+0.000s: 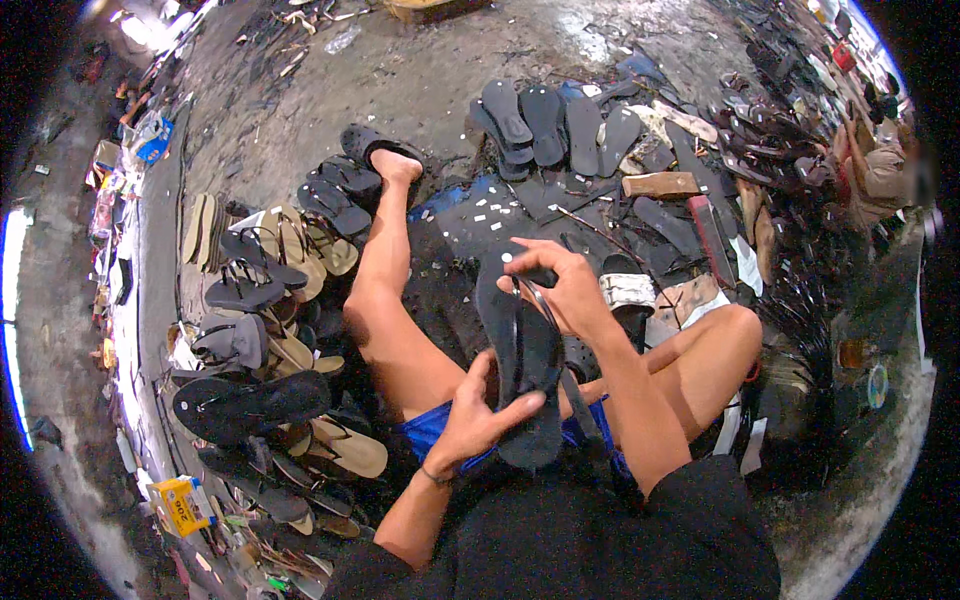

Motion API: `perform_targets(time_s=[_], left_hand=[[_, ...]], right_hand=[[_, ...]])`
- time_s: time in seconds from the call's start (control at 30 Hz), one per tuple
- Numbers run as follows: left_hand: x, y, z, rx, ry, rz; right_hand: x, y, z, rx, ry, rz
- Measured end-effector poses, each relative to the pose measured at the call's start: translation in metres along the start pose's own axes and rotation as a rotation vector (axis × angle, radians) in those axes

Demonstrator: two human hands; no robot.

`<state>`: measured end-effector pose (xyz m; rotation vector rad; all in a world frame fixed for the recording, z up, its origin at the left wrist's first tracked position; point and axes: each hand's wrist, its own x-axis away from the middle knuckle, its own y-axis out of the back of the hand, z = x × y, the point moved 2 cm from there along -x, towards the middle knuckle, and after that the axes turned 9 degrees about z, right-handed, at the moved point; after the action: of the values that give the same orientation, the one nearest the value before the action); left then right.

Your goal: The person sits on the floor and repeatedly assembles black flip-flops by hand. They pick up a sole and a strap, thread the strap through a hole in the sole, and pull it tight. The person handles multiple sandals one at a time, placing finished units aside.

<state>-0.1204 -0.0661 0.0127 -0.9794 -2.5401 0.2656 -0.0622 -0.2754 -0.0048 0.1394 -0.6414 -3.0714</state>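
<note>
A black flip-flop (493, 312) is held upright in front of my body, its toe end pointing away from me. My left hand (478, 420) grips its lower part, with the thumb lying across the sole near the heel. The fingers of my right hand (565, 285) are bent round the toe end and the front of the shiny black strap (551, 318). A small white round sticker (507, 258) shows on the sole by my right fingertips. The underside of the flip-flop is hidden.
Finished-looking black and tan sandals (348, 447) lie piled on my left. Loose dark soles (541, 122) stand in front, near a wooden block (661, 185) and a red-edged bar (710, 240). Black strips (800, 325) bunch on the right. Another person (880, 165) sits at the far right.
</note>
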Motion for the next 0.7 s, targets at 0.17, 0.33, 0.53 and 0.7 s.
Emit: perform_targets(time_s=[0.17,0.33,0.53,0.7], left_hand=[[-0.036,0.025,-0.012,0.149,-0.074,-0.322],[-0.056,0.048,-0.004,0.074,-0.067,-0.298],[-0.095,0.089,0.015,-0.151,-0.215,-0.435],[-0.154,0.204,-0.055,-0.232,-0.461,-0.722]], right_hand=[[0.032,-0.042,-0.031,-1.067,-0.443,0.254],[0.053,-0.084,-0.063,-1.274,-0.663,0.208],[0.001,-0.082,-0.086,-1.021,-0.649,0.303],[-0.088,-0.07,-0.133,-0.778,-0.595,0.153]])
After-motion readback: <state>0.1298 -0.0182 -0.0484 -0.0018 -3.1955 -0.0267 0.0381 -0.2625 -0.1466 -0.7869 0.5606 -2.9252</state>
